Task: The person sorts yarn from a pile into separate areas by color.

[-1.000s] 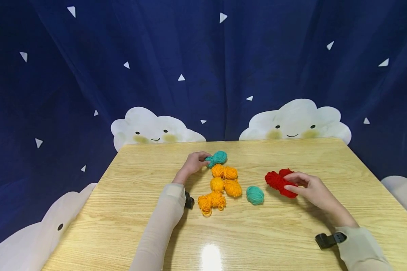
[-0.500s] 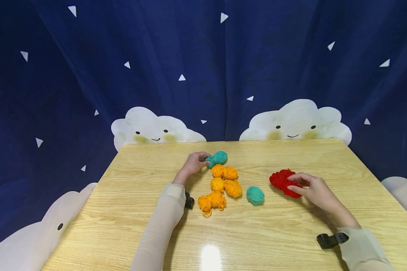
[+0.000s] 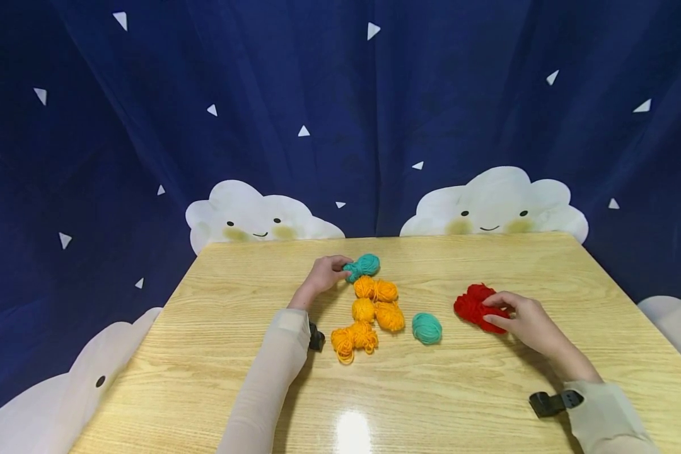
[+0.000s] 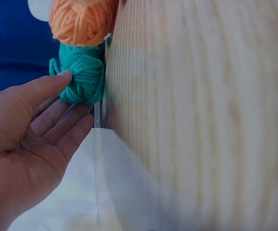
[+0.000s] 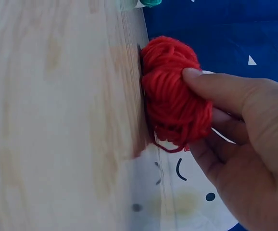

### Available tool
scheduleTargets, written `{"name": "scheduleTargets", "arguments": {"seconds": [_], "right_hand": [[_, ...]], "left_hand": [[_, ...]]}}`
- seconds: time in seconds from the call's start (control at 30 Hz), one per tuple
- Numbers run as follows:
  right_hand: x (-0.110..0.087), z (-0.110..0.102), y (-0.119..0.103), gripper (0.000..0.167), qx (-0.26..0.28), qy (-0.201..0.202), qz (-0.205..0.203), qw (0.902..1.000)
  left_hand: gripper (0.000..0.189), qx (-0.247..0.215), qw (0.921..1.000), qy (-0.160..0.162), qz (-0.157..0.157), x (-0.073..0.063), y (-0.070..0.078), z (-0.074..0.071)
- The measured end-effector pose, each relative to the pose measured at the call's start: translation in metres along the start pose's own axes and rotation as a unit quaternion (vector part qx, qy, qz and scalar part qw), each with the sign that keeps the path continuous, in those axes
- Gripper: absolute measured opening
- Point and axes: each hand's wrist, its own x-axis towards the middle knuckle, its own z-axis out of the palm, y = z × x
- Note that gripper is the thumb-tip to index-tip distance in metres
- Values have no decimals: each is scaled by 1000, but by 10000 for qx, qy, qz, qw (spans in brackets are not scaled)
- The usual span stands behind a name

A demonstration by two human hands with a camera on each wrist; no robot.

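My right hand (image 3: 526, 320) pinches red yarn (image 3: 472, 305), my left hand (image 3: 325, 273) the far teal yarn (image 3: 367, 264) (probably light, squishy stuff); I'd grab mid-bundle.

Right of the lone teal ball (image 3: 427, 328), the right hand (image 3: 531, 321) covers part of the red yarn (image 3: 472, 304) from us; beyond and left of the ball, the left hand (image 3: 322, 275) masks one end of the teal bundle (image 3: 367, 263). Nearer than the ball, we lose the left sleeve (image 3: 271, 381), right sleeve (image 3: 608, 413) and bench (image 3: 448, 394) past the frame.
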Motion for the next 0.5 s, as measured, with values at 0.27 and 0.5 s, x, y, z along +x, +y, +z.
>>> {"name": "scheduleTargets", "arguments": {"seconds": [0.27, 0.5], "right_hand": [[0, -1, -2, 26, -199, -185, 28, 9996], [0, 0, -1, 27, -179, -255, 137, 9994]], "left_hand": [[34, -21, 10000, -18, 24, 1, 0, 0], [36, -51, 10000, -55, 26, 0, 1, -1]]}}
